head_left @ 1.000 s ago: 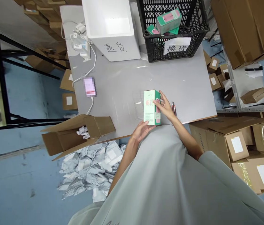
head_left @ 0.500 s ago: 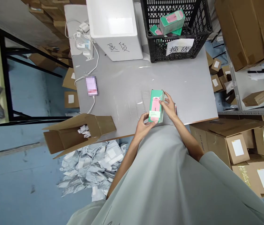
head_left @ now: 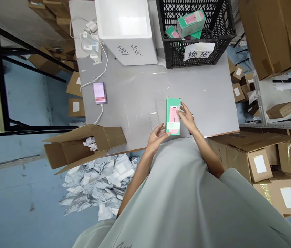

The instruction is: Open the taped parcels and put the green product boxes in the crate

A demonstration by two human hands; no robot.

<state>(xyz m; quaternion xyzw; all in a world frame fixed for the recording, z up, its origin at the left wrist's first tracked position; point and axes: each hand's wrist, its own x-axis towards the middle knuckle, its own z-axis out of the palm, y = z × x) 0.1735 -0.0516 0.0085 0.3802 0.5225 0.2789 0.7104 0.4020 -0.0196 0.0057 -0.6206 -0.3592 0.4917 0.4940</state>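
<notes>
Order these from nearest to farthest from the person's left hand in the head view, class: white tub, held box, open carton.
1. Held box: touching the left hand at its thumb.
2. Open carton: off to the left, by the table's near-left corner.
3. White tub: ahead, at the table's far side.

White power strip (head_left: 93, 49), heaped pale packets (head_left: 96, 184) on blue floor (head_left: 29, 193)

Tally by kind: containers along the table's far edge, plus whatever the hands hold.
White bin: 1
Black crate: 1
Green box in left hand and right hand: 1
Total: 3
</notes>
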